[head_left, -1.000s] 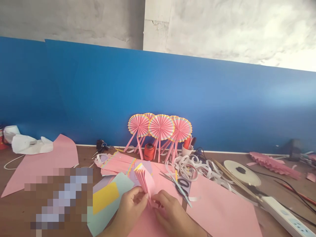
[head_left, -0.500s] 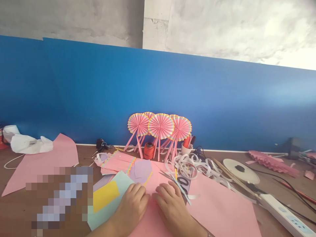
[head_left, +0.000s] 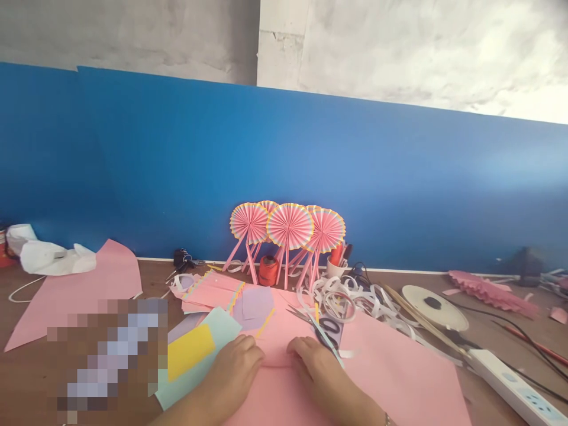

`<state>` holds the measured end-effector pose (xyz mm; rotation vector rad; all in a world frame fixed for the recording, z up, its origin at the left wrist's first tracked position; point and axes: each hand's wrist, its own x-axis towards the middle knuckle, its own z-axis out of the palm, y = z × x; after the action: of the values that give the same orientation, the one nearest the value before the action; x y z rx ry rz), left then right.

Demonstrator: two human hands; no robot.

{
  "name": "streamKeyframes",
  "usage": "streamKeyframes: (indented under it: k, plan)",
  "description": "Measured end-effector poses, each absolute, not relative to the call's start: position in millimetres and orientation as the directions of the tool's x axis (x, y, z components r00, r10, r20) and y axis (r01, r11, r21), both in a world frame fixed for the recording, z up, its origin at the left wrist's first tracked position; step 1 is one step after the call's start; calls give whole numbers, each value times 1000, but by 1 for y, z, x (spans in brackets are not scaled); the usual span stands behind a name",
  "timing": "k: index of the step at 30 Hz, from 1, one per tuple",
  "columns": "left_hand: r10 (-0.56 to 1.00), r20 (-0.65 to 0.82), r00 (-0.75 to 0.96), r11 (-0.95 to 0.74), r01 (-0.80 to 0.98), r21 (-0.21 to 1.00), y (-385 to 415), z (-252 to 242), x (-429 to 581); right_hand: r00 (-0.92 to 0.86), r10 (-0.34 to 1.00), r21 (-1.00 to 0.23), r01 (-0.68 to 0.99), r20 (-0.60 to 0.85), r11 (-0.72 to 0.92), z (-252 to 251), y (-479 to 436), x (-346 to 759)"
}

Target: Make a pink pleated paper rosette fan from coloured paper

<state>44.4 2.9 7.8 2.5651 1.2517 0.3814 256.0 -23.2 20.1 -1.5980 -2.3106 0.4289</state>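
Note:
A sheet of pink paper (head_left: 271, 396) lies in front of me, with a narrow folded strip running across it between my hands. My left hand (head_left: 237, 373) grips the left end of the strip with its fingers curled. On the other end my right hand (head_left: 317, 368) pinches the strip between thumb and fingers. Just past my right fingers lie open-bladed scissors (head_left: 320, 331). Light blue paper (head_left: 228, 322) and a yellow piece (head_left: 190, 353) rest beside my left hand. The fingertips are partly hidden by the backs of both hands.
Pink pleated paper fans (head_left: 289, 227) stand against the blue panel (head_left: 177, 160). White strips (head_left: 339, 302) lie tangled behind the scissors. A glue gun-free power strip (head_left: 510, 378) and a round cream lid-like disc (head_left: 432, 307) sit at right. An orange spool (head_left: 268, 271) stands before the fans.
My hands have moved slightly apart, and the right hand's fingers have curled inward. The folded strip of pink paper now shows between them, raised a little.

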Motion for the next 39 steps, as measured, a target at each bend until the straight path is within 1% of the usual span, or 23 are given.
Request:
streamKeyframes:
  k: [2, 4, 6, 8, 12, 17, 22, 30, 39]
  plan:
    - [819, 123, 561, -550, 706, 446, 7, 8, 43, -306, 948, -478, 822, 86, 308, 20, -21, 258]
    - [840, 126, 527, -508, 685, 523, 11, 6, 42, -294, 950, -511, 804, 103, 305, 18, -19, 258]
    - [851, 127, 510, -484, 668, 566, 13, 4, 41, -286, 950, -511, 803, 123, 308, 17, -17, 258]
    - [856, 125, 502, -473, 661, 583, 14, 3, 40, -276, 952, -491, 816, 134, 306, 15, -16, 258]
    - [862, 126, 492, -464, 662, 589, 13, 3, 41, -263, 953, -486, 820, 150, 302, 12, -15, 260]
    - [863, 146, 484, -475, 678, 561, 11, 6, 42, -244, 956, -483, 825, 163, 293, 11, -14, 261]
    - [868, 114, 482, -465, 711, 528, 10, 10, 44, -229, 961, -483, 831, 155, 275, 11, -15, 260]
    - [913, 51, 406, -368, 762, 533, 10, 14, 44, -158, 982, -494, 848, 108, 190, 12, -13, 259]
    - [910, 31, 414, -366, 763, 534, 12, 15, 44, -158, 982, -505, 842, 107, 190, 13, -12, 259]
